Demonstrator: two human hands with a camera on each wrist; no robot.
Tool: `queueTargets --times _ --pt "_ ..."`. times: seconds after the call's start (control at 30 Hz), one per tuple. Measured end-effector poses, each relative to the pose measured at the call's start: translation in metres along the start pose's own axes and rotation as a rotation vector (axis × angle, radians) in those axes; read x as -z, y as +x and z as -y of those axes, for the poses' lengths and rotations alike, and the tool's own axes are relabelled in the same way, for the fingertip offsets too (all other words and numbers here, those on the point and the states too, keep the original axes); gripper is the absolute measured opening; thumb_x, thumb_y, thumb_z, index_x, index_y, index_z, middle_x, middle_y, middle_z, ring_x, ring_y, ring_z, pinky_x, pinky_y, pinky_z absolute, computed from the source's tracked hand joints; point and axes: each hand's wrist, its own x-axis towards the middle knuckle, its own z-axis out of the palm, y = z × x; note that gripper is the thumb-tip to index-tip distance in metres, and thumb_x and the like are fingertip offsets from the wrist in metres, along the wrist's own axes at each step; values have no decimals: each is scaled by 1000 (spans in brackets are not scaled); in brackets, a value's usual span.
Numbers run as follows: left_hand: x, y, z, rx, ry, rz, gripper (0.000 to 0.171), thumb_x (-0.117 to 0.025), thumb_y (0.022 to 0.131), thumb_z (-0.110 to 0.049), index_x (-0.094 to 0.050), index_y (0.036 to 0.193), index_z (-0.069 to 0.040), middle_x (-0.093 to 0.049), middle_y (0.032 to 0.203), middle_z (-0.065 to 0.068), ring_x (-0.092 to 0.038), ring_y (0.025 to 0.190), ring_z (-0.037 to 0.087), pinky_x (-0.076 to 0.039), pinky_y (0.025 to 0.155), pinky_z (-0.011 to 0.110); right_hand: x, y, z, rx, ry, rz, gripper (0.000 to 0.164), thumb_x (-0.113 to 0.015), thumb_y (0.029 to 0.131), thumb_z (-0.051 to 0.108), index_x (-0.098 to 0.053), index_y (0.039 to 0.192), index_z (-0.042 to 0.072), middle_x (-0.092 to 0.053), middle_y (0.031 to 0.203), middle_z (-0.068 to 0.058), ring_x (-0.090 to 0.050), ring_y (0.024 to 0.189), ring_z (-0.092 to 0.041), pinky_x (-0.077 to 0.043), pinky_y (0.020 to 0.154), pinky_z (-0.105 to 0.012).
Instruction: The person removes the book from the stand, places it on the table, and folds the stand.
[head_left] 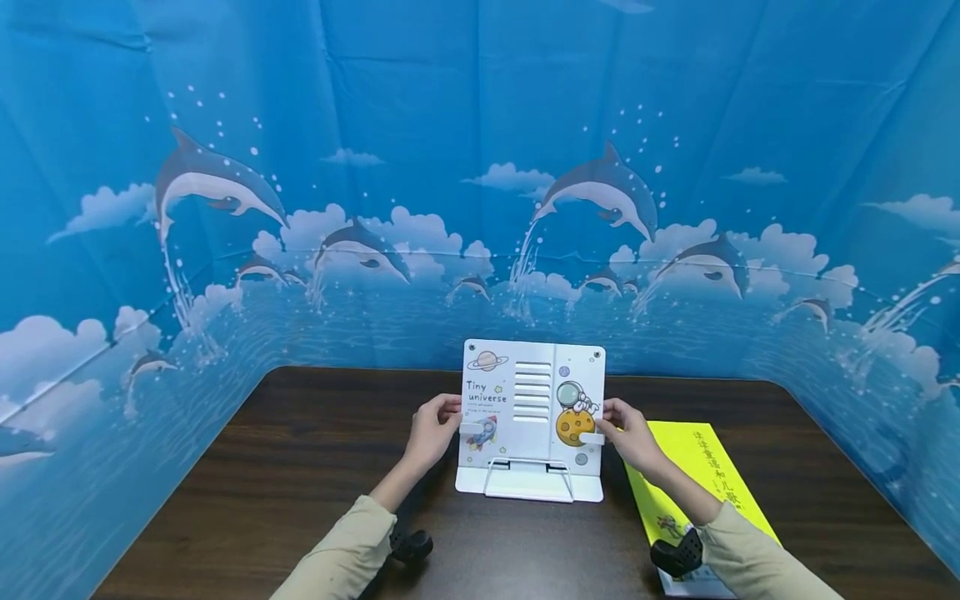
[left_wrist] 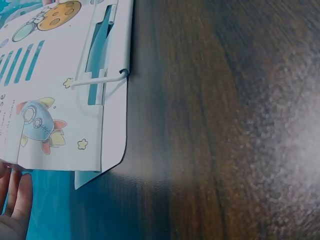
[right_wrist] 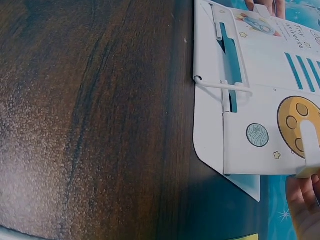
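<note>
A white metal book stand (head_left: 534,433) printed with planets, a rocket and an astronaut stands upright on the table, its panel tilted back over a flat base. My left hand (head_left: 435,429) holds the panel's left edge, beside a small white side clip (head_left: 471,428). At the right edge my right hand (head_left: 632,435) grips the panel beside the other clip (head_left: 592,438). In the left wrist view, the left fingers (left_wrist: 22,195) reach round behind the edge, partly hidden. A wire page holder (head_left: 528,462) spans the front of the base.
A yellow book (head_left: 720,467) lies flat on the dark wooden table (head_left: 300,467) under my right forearm. Behind the table hangs a blue curtain (head_left: 450,125) with dolphins. Each wrist wears a black device.
</note>
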Motion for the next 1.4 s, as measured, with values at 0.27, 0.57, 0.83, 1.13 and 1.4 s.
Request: queueTargets --times 0.27,0.57,0.83,1.13,1.4 --pt "3 -2 3 2 -11 -7 17 -58 85 0 -62 101 1 -63 93 10 -55 80 19 -50 72 31 -1 3 6 -59 33 30 17 -53 89 2 -53 105 -6 -56 89 -13 -54 80 -20 -53 68 -33" --pt "2 -4 2 3 5 -29 14 -59 83 0 -62 97 1 -62 88 9 -56 78 18 -49 71 31 2 11 9 -109 69 50 18 -51 90 3 -53 105 -7 -54 88 -11 -52 81 -20 -54 69 -35" --pt "6 -12 3 -23 0 -26 13 -59 81 3 -61 94 2 -62 84 9 -56 76 18 -49 69 30 -2 17 8 -145 112 18 19 -52 89 4 -54 105 -6 -54 88 -11 -52 82 -21 -54 70 -35" --pt "12 -28 0 -77 -20 -6 11 -59 82 1 -59 93 1 -60 83 6 -54 74 14 -49 66 26 -9 23 13 -202 130 -43 22 -56 88 7 -55 107 -5 -54 91 -12 -53 83 -21 -53 74 -36" --pt "12 -37 -5 22 -16 9 13 -60 82 1 -59 95 0 -61 86 7 -56 77 16 -49 68 24 -16 31 8 -213 163 -64 23 -56 89 10 -56 109 -2 -57 95 -13 -54 87 -23 -52 79 -38"
